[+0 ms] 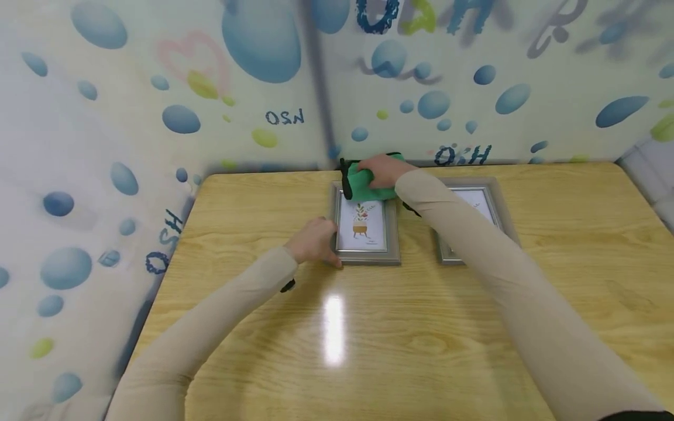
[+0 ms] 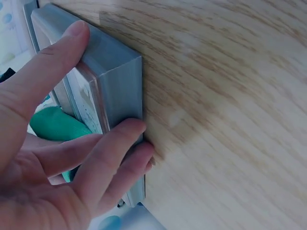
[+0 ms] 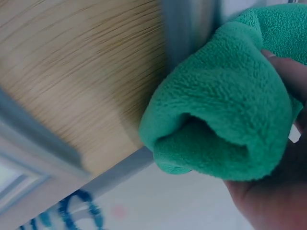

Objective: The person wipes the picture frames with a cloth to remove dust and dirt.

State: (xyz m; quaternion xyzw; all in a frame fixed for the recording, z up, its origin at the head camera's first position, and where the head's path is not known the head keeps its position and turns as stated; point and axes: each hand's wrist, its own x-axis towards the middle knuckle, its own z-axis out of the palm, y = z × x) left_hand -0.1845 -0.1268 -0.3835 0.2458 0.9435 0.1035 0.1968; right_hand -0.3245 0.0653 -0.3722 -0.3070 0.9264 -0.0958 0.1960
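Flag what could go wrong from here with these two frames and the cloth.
The left hand grips only one side of the left frame, around its near corner, so rubbing with the green cloth might swivel it on the table.

The right sleeve crosses above the right frame; if lowered, it could brush or shift that frame.
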